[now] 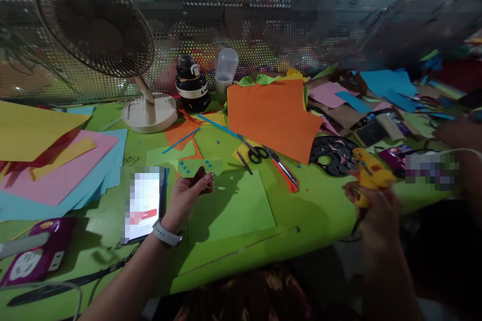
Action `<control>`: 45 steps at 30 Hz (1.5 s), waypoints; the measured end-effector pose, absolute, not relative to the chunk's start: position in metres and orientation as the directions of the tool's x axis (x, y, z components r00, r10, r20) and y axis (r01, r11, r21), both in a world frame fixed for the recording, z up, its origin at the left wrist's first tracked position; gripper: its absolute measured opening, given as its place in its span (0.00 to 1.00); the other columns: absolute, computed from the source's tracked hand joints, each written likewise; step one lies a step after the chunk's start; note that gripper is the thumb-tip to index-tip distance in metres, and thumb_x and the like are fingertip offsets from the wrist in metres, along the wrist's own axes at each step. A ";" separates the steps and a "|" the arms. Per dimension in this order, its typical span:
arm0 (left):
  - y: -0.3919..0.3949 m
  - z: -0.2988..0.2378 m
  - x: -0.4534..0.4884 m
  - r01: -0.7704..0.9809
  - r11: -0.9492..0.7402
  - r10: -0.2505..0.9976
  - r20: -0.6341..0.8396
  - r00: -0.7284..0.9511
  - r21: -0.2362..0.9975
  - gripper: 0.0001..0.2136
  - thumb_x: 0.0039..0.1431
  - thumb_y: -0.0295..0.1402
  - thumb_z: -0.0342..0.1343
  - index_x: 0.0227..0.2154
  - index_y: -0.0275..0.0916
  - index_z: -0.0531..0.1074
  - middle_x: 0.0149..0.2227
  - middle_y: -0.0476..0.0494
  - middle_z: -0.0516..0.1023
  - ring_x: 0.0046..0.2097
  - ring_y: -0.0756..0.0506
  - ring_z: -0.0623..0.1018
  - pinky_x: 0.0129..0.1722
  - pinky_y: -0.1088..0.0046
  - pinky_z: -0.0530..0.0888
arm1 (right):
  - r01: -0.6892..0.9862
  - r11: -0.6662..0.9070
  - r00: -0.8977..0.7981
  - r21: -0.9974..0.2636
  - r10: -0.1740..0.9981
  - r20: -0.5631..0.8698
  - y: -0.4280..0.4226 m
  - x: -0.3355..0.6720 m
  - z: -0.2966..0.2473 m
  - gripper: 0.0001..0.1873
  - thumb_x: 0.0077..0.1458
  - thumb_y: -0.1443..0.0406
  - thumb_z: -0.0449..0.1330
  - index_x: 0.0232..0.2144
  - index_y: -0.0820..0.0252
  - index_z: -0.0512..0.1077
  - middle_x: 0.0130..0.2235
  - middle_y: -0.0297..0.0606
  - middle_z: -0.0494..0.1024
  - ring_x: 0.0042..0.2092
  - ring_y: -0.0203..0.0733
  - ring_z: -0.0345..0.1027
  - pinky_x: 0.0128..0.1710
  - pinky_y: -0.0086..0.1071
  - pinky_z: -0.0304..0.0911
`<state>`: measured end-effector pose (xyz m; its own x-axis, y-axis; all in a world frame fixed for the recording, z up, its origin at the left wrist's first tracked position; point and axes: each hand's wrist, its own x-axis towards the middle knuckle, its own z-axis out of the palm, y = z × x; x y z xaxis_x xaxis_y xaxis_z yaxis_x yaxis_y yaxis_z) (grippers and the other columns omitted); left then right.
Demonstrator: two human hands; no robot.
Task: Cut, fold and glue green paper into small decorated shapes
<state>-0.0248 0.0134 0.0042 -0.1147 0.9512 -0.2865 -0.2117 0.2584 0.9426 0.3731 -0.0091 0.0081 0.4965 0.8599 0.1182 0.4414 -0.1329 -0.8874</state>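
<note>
The left hand [191, 189] pinches a small green strip [194, 165] dotted with blue squares between thumb and fingers, holding it over the far left part of a green sheet [241, 210] on the table [316, 220]. The right hand [376, 209] is closed around the handle of a yellow glue gun [373, 173], raised near the table's front edge, its nozzle end just in front of a black tray [319, 144]. The tray is divided into wells, and small pinkish bits lie in some of them; what the others hold is too dim to tell. Toward the back, beside the fan [149, 114], stands a black bottle [191, 96], upright with its lid on, its contents hidden by the opaque wall. Just right of it is a clear bottle [227, 64], see-through above and white below; whether the white is filling or wall I cannot tell. Scissors [258, 154] and a red cutter [285, 170] lie between the hands, beyond the green sheet.
</note>
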 end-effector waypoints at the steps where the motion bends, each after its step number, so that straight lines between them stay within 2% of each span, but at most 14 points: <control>1: 0.013 0.004 -0.025 -0.216 0.261 0.950 -0.290 -0.113 0.941 0.11 0.44 0.37 0.68 0.23 0.32 0.79 0.26 0.42 0.79 0.28 0.49 0.76 0.30 0.74 0.76 | 0.322 -0.083 0.485 -0.943 0.870 0.090 -0.004 0.362 0.013 0.24 0.53 0.58 0.46 0.50 0.59 0.65 0.36 0.54 0.74 0.27 0.46 0.67 0.24 0.40 0.60; 3: 0.013 0.003 -0.025 -0.226 0.265 0.950 -0.294 -0.106 0.937 0.10 0.44 0.36 0.68 0.23 0.32 0.79 0.26 0.42 0.79 0.28 0.50 0.76 0.30 0.75 0.76 | 0.131 -0.030 0.408 -0.991 0.913 0.026 0.009 0.335 0.022 0.19 0.52 0.57 0.49 0.45 0.54 0.67 0.38 0.51 0.73 0.24 0.41 0.65 0.19 0.35 0.56; 5: 0.013 0.002 -0.025 -0.240 0.269 0.949 -0.299 -0.100 0.933 0.10 0.44 0.36 0.68 0.23 0.32 0.79 0.27 0.42 0.78 0.28 0.50 0.76 0.30 0.75 0.76 | -0.023 -0.027 0.260 -0.999 0.965 -0.032 0.022 0.302 0.030 0.13 0.46 0.59 0.59 0.37 0.54 0.68 0.32 0.40 0.73 0.20 0.34 0.58 0.16 0.30 0.51; 6: 0.013 0.002 -0.026 -0.246 0.272 0.947 -0.304 -0.103 0.930 0.10 0.44 0.36 0.68 0.24 0.32 0.79 0.27 0.42 0.78 0.28 0.50 0.76 0.30 0.75 0.76 | -0.043 -0.064 0.163 -0.997 0.984 -0.070 0.028 0.285 0.034 0.11 0.45 0.59 0.62 0.33 0.55 0.68 0.27 0.36 0.71 0.18 0.32 0.56 0.14 0.28 0.50; 8: 0.013 0.003 -0.026 -0.252 0.279 0.942 -0.315 -0.114 0.927 0.10 0.44 0.36 0.68 0.26 0.33 0.79 0.27 0.43 0.78 0.28 0.50 0.76 0.30 0.76 0.76 | -0.030 -0.105 -0.048 -0.994 0.993 -0.103 0.035 0.253 0.042 0.11 0.47 0.58 0.63 0.32 0.56 0.70 0.23 0.32 0.69 0.18 0.32 0.56 0.13 0.26 0.51; 13: 0.014 0.006 -0.028 -0.236 0.295 0.937 -0.329 -0.119 0.926 0.12 0.43 0.37 0.68 0.25 0.32 0.79 0.28 0.42 0.79 0.28 0.50 0.76 0.30 0.75 0.76 | 0.000 -0.127 -0.404 -0.992 0.907 -0.116 0.039 0.203 0.045 0.12 0.49 0.59 0.63 0.36 0.57 0.71 0.32 0.37 0.75 0.21 0.30 0.63 0.15 0.25 0.57; 15: 0.014 0.006 -0.027 -0.252 0.305 0.928 -0.346 -0.138 0.918 0.12 0.42 0.37 0.69 0.26 0.32 0.78 0.28 0.43 0.79 0.27 0.50 0.76 0.29 0.76 0.76 | 0.026 -0.164 -0.466 -0.986 0.871 -0.157 0.039 0.198 0.038 0.12 0.51 0.58 0.62 0.35 0.59 0.70 0.29 0.35 0.74 0.20 0.29 0.62 0.15 0.24 0.57; 18: 0.014 0.007 -0.026 -0.278 0.327 0.911 -0.379 -0.159 0.903 0.13 0.42 0.37 0.69 0.28 0.33 0.78 0.27 0.45 0.78 0.27 0.50 0.76 0.29 0.76 0.76 | 0.081 -0.212 -0.472 -0.974 0.852 -0.225 0.037 0.199 0.026 0.15 0.52 0.54 0.61 0.32 0.60 0.69 0.24 0.31 0.71 0.18 0.28 0.59 0.15 0.24 0.58; 24: 0.014 0.008 -0.025 -0.253 0.381 0.890 -0.427 -0.160 0.889 0.13 0.42 0.36 0.69 0.28 0.32 0.78 0.25 0.47 0.77 0.26 0.52 0.75 0.27 0.78 0.75 | 0.180 -0.331 -0.409 -0.926 0.831 -0.377 0.033 0.201 0.025 0.22 0.45 0.51 0.66 0.35 0.61 0.69 0.27 0.33 0.71 0.20 0.30 0.60 0.18 0.27 0.63; 29: 0.014 0.006 -0.026 -0.268 0.390 0.886 -0.439 -0.153 0.881 0.11 0.43 0.35 0.68 0.26 0.32 0.78 0.25 0.46 0.77 0.26 0.51 0.75 0.28 0.78 0.75 | 0.162 -0.259 -0.430 -0.952 0.850 -0.304 0.030 0.198 0.020 0.18 0.45 0.53 0.66 0.32 0.60 0.69 0.27 0.33 0.70 0.21 0.30 0.59 0.17 0.25 0.60; 45: 0.013 0.003 -0.026 -0.270 0.359 0.907 -0.402 -0.124 0.894 0.08 0.45 0.34 0.67 0.26 0.33 0.79 0.25 0.47 0.77 0.26 0.53 0.75 0.29 0.79 0.75 | 0.190 -0.165 -0.473 -0.968 0.848 -0.238 0.033 0.197 0.020 0.18 0.50 0.53 0.63 0.38 0.60 0.73 0.28 0.34 0.72 0.23 0.31 0.61 0.16 0.24 0.60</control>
